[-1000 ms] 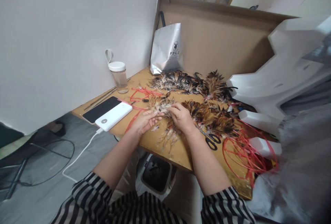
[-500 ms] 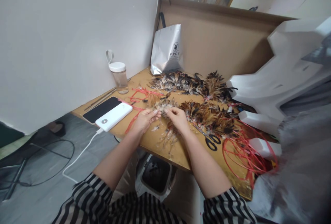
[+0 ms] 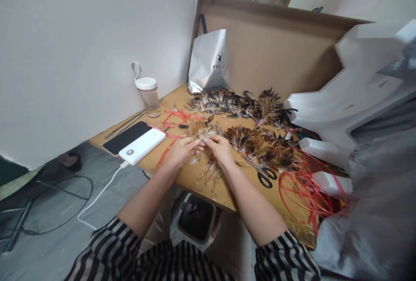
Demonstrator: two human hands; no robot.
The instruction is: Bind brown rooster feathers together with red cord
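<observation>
Near the table's front edge my left hand and my right hand meet, fingertips pinched together. Both seem closed on a feather, though it is too small to see clearly. Right behind the fingers lies a tan bunch of feathers. To the right runs a pile of brown feathers, and farther back lies a row of darker feathers. Loose feathers are scattered under and in front of my right hand. Black-handled scissors rest right of my right wrist.
A phone and a white power bank lie at left, beside a lidded bottle. A silver bag stands at the back. Red plastic strips tangle at right by white foam pieces. A bin is below the edge.
My right hand has moved slightly left, so its fingertips now meet those of my left hand. The feather piles and the other things stay where they were.
</observation>
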